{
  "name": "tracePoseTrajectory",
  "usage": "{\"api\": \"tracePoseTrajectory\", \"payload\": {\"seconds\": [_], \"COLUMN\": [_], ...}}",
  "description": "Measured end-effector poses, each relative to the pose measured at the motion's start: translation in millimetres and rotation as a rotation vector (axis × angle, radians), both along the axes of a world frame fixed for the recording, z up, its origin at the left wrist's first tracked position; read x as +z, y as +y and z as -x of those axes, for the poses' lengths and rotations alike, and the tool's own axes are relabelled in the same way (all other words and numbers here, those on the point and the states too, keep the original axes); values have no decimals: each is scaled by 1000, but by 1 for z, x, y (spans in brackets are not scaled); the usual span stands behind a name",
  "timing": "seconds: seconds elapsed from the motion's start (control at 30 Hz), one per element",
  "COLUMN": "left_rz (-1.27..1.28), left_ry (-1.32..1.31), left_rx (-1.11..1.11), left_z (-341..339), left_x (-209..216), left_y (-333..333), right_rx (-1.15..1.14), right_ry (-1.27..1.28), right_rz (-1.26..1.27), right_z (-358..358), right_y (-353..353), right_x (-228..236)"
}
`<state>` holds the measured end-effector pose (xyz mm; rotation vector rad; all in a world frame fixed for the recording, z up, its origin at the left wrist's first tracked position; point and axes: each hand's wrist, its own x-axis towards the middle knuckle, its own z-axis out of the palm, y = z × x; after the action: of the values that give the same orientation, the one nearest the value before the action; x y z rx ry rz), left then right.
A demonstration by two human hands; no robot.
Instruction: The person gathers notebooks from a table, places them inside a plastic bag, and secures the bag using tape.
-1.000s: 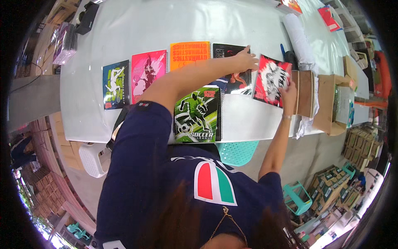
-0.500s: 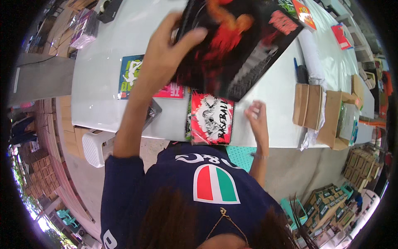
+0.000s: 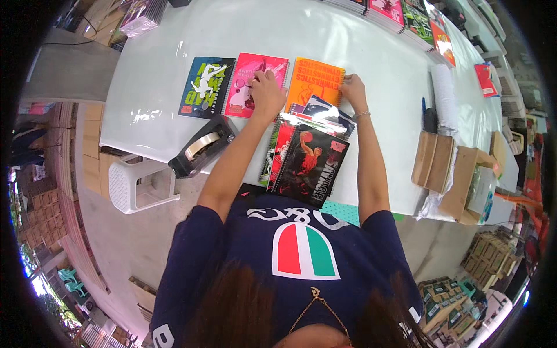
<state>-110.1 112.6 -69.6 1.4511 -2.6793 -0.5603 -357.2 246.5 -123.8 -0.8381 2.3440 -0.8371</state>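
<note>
My left hand (image 3: 268,97) rests on a pink spiral notebook (image 3: 243,84), its fingers bent and apart near the notebook's right edge. At the right edge of an orange spiral notebook (image 3: 313,78), my right hand (image 3: 353,93) has its fingers closed on the cover's side. Left of the pink one lies a blue notebook (image 3: 200,87) with a white figure. Close to my body is an uneven pile, topped by a black spiral notebook (image 3: 310,165) with a red player. Dark and red notebooks stick out from under it.
A tape dispenser (image 3: 203,145) sits at the table's near left edge, above a white stool (image 3: 136,182). Notebook stacks (image 3: 418,26) stand at the far right. A white roll (image 3: 444,98) and open cardboard boxes (image 3: 435,159) are on the right.
The black notebook that was raised in my left hand now lies on the near pile. My left hand has come down onto the pink notebook, my right hand to the orange one.
</note>
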Motion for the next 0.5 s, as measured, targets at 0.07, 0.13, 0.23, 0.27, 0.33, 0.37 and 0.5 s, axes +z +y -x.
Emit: {"api": "tracePoseTrajectory", "payload": {"seconds": [0.07, 0.13, 0.23, 0.27, 0.33, 0.37, 0.5], "left_rz": [47, 155, 264, 238, 181, 116, -33], "left_ry": [-72, -191, -293, -280, -252, -149, 57], "left_rx": [-27, -51, -119, -116, -140, -181, -159], "left_z": [6, 9, 16, 17, 24, 25, -11], "left_x": [-3, -2, 3, 7, 16, 23, 59], "left_y": [2, 6, 8, 6, 6, -1, -63], "right_rx": [-21, -96, -96, -155, -202, -186, -226], "right_ry": [-72, -102, 219, 209, -16, -63, 308], "right_rz": [65, 109, -65, -149, 143, 300, 680], "right_z": [7, -12, -67, -78, -67, -61, -89], "right_y": [6, -4, -24, -28, -20, -11, 13], "right_x": [0, 15, 22, 30, 39, 43, 136]}}
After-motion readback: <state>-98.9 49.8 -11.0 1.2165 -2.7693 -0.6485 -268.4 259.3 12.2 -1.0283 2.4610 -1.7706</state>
